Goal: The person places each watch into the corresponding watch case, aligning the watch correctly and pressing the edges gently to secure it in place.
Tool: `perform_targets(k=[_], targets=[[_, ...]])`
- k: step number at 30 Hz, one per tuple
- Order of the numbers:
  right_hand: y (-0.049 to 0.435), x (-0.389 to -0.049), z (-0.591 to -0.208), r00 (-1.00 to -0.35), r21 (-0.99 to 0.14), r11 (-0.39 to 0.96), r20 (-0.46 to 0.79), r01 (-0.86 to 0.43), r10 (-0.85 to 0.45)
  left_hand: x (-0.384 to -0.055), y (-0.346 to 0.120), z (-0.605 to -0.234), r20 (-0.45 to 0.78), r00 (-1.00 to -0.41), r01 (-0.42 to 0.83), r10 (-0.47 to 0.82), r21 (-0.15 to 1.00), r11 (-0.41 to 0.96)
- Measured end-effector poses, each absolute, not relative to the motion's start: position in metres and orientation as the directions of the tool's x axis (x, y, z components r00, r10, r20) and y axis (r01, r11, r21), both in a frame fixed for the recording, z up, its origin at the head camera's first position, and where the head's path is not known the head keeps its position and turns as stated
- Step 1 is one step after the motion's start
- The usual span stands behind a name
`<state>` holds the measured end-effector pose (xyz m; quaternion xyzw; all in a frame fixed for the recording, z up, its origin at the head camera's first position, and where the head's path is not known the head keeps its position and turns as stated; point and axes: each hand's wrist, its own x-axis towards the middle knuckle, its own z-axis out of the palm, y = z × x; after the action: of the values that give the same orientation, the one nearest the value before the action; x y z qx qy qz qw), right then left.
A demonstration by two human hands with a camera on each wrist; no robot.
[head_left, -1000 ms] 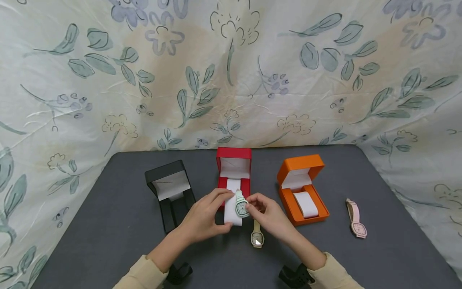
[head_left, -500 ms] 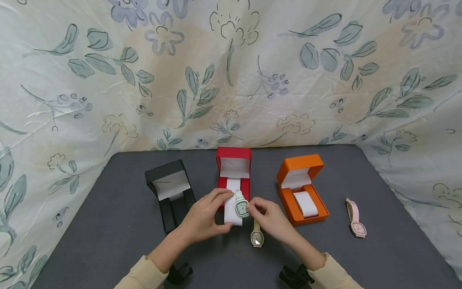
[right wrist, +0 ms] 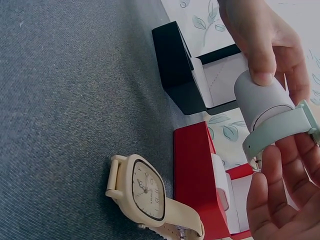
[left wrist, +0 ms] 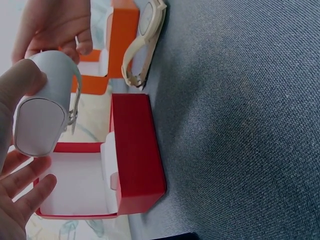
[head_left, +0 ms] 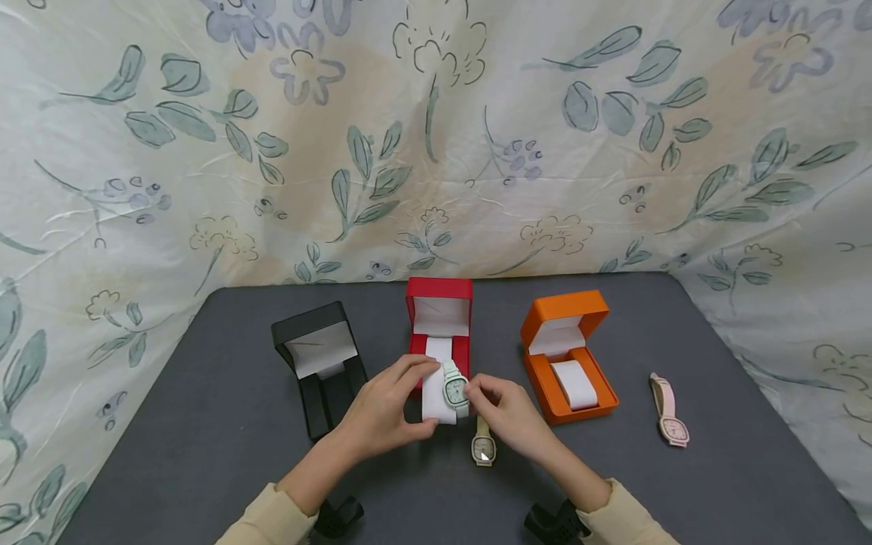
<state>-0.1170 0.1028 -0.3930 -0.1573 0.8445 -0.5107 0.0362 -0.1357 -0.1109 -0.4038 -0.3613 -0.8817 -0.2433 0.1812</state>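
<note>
A white watch cushion (head_left: 433,405) is held up in my left hand (head_left: 381,405), its thumb on one side and fingers on the other. At the cushion's right end my right hand (head_left: 509,412) pinches a mint-green watch (head_left: 455,391). The right wrist view shows the watch's strap (right wrist: 280,131) looped round the end of the cushion (right wrist: 256,97). In the left wrist view the cushion's flat end (left wrist: 41,126) faces the camera, and the strap is partly hidden behind it. Just behind the hands stands an open red watch box (head_left: 439,291), a white cushion inside it.
A cream watch (head_left: 484,450) lies on the dark grey table (head_left: 436,507), close below my right hand. To the left stands an open black box (head_left: 309,322); an open orange box (head_left: 568,303) with a white cushion stands right. Farther right lies a pink watch (head_left: 671,416).
More of the mint-green watch's lower strap now shows below its dial, against the cushion's right side. Both hands have stayed almost in place.
</note>
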Motion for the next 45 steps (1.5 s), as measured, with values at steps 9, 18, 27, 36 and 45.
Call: perform_targets(k=[9,18,27,36,45], targets=[[0.109,-0.125,-0.415,-0.960,-0.882,0.434,0.065,-0.183,-0.273,-0.137,-0.109,-0.405,0.512,-0.667,0.727,0.541,0.293,0.621],[0.110,-0.123,-0.414,-0.941,-0.869,0.432,0.100,-0.241,-0.325,-0.138,-0.110,-0.403,0.505,-0.687,0.709,0.523,0.305,0.636],[0.110,-0.124,-0.414,-0.939,-0.875,0.418,0.105,-0.244,-0.328,-0.138,-0.110,-0.403,0.510,-0.694,0.698,0.508,0.300,0.651],[0.109,-0.123,-0.414,-0.946,-0.878,0.416,0.111,-0.236,-0.304,-0.139,-0.110,-0.402,0.517,-0.694,0.693,0.500,0.294,0.658],[0.109,-0.123,-0.414,-0.951,-0.874,0.427,0.114,-0.233,-0.286,-0.140,-0.109,-0.403,0.537,-0.686,0.695,0.491,0.284,0.661]])
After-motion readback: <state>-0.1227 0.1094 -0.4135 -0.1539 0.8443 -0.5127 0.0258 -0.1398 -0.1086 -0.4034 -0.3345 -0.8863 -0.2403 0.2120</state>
